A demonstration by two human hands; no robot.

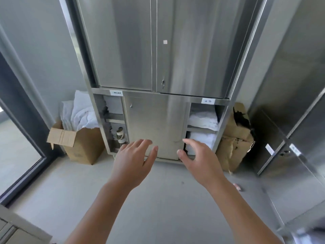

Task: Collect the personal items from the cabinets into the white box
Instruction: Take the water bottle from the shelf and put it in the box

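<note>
Steel cabinet [158, 120], grey floor [158, 199], cardboard box [79, 143]

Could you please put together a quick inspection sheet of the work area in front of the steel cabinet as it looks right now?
Surface: grey floor, bare in front of the cabinet.
Job's things: steel cabinet, sliding doors covering the middle; folded white towels on the right shelves; tape rolls in the lower left bay. White box: nothing seen.
Clutter: open cardboard box of white cloth on the left; torn cardboard box on the right.
Hands: left hand and right hand open, empty, reaching toward the lower doors.
Cables: nothing seen.
Surroundings: second steel cabinet at right; dark-framed doorway at left.
</note>
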